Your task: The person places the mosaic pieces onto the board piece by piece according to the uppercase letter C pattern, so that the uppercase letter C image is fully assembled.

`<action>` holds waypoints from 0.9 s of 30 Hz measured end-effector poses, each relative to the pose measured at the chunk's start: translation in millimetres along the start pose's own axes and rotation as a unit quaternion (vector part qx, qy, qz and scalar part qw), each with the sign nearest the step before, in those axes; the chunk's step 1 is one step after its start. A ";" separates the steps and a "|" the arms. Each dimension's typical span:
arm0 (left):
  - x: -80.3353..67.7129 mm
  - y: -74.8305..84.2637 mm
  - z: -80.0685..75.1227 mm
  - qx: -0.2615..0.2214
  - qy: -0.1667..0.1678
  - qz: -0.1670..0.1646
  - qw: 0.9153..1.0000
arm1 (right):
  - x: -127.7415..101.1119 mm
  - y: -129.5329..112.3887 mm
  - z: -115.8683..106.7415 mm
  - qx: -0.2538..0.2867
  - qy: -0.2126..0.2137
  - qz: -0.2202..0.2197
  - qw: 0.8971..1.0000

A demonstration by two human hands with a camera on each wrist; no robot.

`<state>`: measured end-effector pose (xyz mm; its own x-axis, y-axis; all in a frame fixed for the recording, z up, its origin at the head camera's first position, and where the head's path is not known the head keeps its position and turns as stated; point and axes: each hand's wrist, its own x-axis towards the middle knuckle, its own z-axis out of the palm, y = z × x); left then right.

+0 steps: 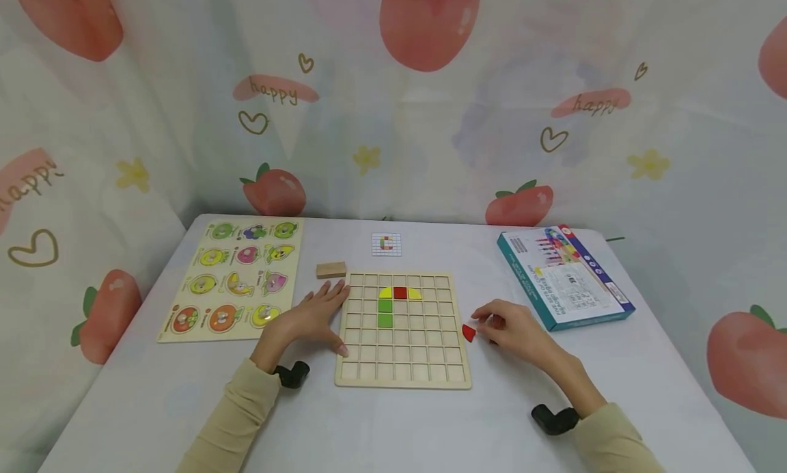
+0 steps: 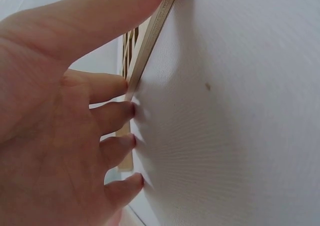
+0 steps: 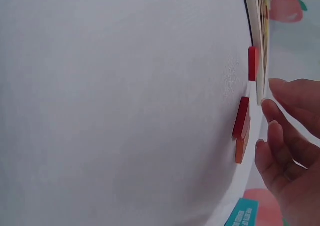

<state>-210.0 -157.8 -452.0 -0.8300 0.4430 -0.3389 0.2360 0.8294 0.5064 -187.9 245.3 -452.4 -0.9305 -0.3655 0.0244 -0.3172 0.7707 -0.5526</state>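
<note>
A wooden grid board [image 1: 393, 374] lies on the table. In its upper part sit a red square [image 1: 400, 293], a yellow rounded piece [image 1: 385, 293] to its left, another yellow piece [image 1: 415, 294] to its right, and two green squares [image 1: 384, 313] in the column below. My left hand [image 1: 310, 316] touches the board's left edge with spread fingers. Off the board's right side lies a red rounded piece [image 1: 469, 333]. Just beside it hovers my right hand [image 1: 510, 329], fingers loosely bent and holding nothing. The right wrist view shows another red piece [image 3: 241, 117] and an orange piece [image 3: 242, 148] under the hand.
Behind the board lies a small pattern card [image 1: 386, 245]. A wooden block [image 1: 330, 270] sits near the board's upper left corner. A fruit puzzle board [image 1: 236, 278] is at the left. A teal-edged box [image 1: 565, 278] lies at the right. A printed curtain [image 1: 393, 152] hangs behind.
</note>
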 end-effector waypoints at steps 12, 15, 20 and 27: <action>-2.0 -2.4 -0.4 -0.006 0.000 0.011 1.000 | -7.8 20.6 -12.1 -0.010 0.024 0.027 0.999; -1.9 -2.3 -0.2 -0.006 -0.001 0.012 1.000 | -8.3 22.1 -13.1 -0.006 0.024 0.033 0.999; -2.3 -1.9 -0.2 -0.008 -0.002 0.013 1.000 | -9.7 22.6 -12.5 -0.011 0.023 0.031 0.999; -3.0 -0.3 -1.7 -0.007 0.000 0.010 1.000 | -16.9 20.9 -11.0 -0.004 0.006 0.030 1.000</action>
<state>-208.5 -160.0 -449.8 -0.8252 0.4598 -0.3280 0.2457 0.8152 0.5245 -180.9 273.4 -455.2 -0.9499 -0.3126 0.0008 -0.2622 0.7952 -0.5467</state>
